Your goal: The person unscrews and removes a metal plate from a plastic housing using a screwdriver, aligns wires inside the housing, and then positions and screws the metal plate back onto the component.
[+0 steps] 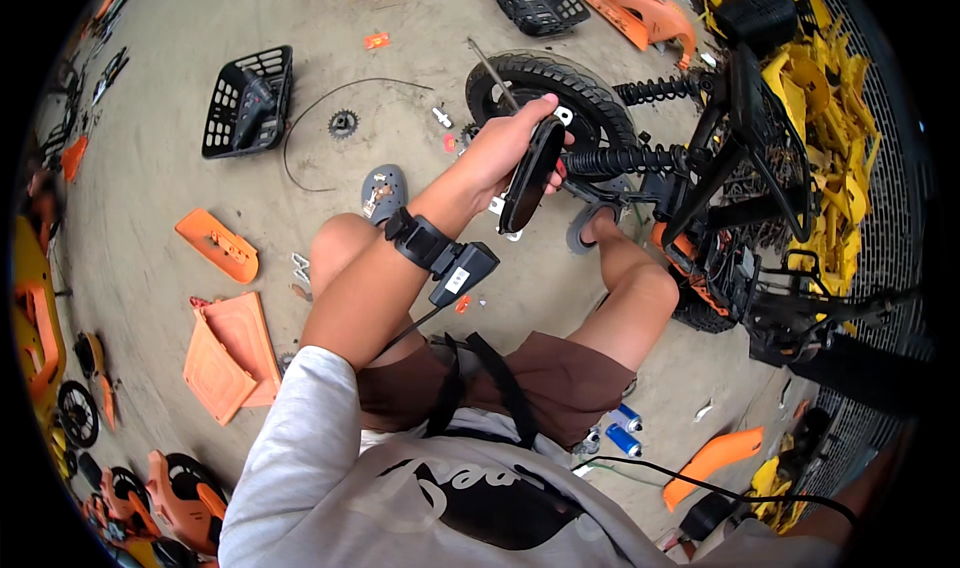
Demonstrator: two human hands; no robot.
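My left hand (517, 148) is closed round a glossy black, long oval part (533, 176) with pale tabs at its ends, held in front of the wheel. A thin metal rod (492, 72) sticks out past my thumb. A bit of red shows by my fingers, roughly in line with the rod; whether they are one tool, I cannot tell. Behind the hand lies a black-tyred wheel (548, 73), beside coil-spring shock absorbers (625, 160) of a partly stripped vehicle frame (715, 183). My right hand is out of view; only part of that arm shows at the lower right.
Black baskets (248, 103) (537, 0), a sprocket (343, 124) and a bent cable (290, 133) lie on the floor. Orange panels (232, 358) (713, 466) are scattered about. Yellow panels (825, 118) pile up at the right. Blue spray cans (623, 440) lie beside my seat.
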